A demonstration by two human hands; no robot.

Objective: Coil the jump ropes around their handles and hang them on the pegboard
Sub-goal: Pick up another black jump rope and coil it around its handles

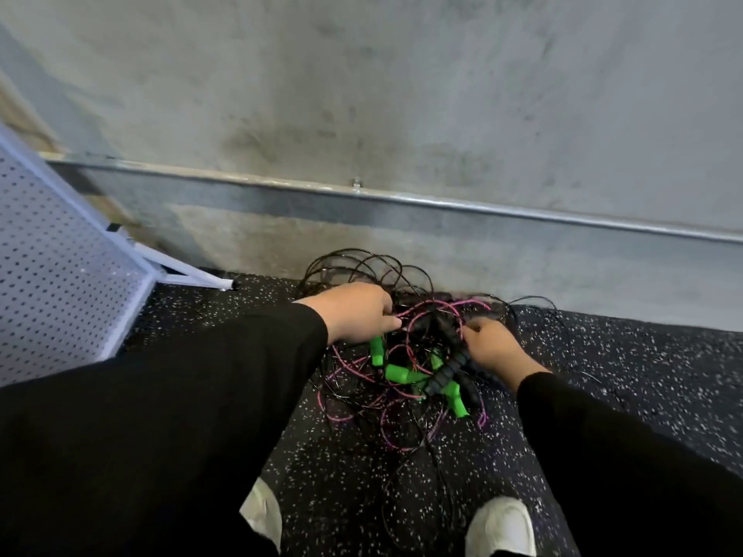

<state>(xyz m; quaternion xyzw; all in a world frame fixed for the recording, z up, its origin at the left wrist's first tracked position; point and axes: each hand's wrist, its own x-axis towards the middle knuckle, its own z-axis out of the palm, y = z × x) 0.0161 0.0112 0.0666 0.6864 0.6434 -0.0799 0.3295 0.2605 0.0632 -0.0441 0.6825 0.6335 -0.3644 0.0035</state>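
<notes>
Head view, left hand (358, 311) pinching pink cord (426, 305), right hand (492, 347) gripping black handles (450, 373) (angled diagonally, floor tangle).

Gym: speckled rubber floor (362, 496), pegboard (56, 275)

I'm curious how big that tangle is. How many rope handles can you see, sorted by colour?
Green handles: 4 showing
Black handles: 2 showing
Total: 6 handles visible; the cords may hide more in the pile.
</notes>
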